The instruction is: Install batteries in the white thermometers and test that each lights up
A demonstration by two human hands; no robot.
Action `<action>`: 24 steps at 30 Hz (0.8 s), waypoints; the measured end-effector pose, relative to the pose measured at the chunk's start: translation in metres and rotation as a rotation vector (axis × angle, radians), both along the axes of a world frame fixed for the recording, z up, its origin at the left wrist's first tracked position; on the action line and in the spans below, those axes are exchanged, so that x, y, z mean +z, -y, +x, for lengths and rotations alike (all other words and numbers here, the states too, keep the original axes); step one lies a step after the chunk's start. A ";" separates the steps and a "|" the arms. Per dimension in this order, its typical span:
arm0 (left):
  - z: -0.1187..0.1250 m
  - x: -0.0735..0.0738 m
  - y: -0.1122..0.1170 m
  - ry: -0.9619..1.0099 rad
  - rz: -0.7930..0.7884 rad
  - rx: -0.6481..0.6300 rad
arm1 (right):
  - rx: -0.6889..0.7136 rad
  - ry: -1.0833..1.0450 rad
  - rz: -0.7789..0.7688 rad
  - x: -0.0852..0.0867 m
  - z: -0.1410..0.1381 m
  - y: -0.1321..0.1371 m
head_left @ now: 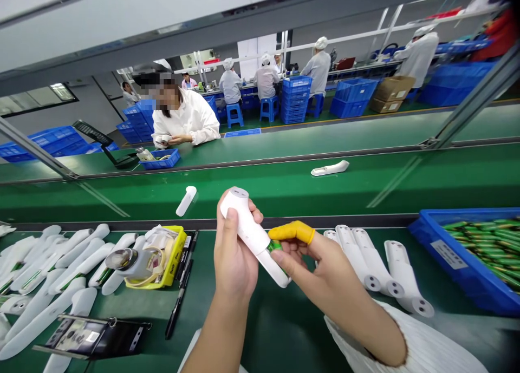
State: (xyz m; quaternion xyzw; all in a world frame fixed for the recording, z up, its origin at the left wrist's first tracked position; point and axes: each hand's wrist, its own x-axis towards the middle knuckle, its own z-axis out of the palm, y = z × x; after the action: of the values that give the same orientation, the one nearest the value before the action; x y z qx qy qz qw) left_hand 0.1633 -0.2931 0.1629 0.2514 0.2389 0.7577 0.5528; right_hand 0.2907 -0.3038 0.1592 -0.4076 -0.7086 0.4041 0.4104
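Note:
My left hand (236,248) is wrapped around a white handheld device (252,227), shaped like a forehead thermometer. The device is tilted, its grey-capped head pointing up and away, its handle down to the right. At the opening in the handle, my right hand (303,254) is closed with thumb and fingers on a small green battery (275,245), mostly hidden by the fingers. A yellow finger cot (294,232) covers my right index finger. Similar white devices (376,262) lie in a row just right of my right hand.
At right stands a blue bin (447,259) of green batteries. White housings (60,264) pile up at left, near a yellow tray (174,259), black pens (179,300) and a black fixture (97,335). Two white parts lie on the green belt (252,172). A co-worker (187,116) sits opposite.

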 end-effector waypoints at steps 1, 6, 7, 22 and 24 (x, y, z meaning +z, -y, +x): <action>0.000 0.000 0.000 0.026 -0.025 0.026 | 0.034 0.036 0.079 -0.001 -0.001 0.001; 0.003 -0.003 0.000 0.061 -0.010 0.200 | 0.005 0.088 0.425 -0.010 -0.010 0.004; 0.003 -0.003 0.000 0.045 0.016 0.200 | -0.054 0.069 0.471 -0.012 -0.011 0.004; -0.010 -0.001 0.004 -0.378 0.124 -0.101 | 0.106 -0.355 -0.259 0.006 0.000 -0.002; -0.014 -0.002 0.002 -0.387 0.175 -0.156 | 0.179 -0.366 -0.321 0.007 0.000 -0.001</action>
State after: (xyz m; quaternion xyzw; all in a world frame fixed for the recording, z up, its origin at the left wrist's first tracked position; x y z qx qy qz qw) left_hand 0.1490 -0.2954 0.1608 0.4567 0.2536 0.6684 0.5296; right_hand 0.2906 -0.3032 0.1662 -0.3234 -0.5824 0.6133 0.4244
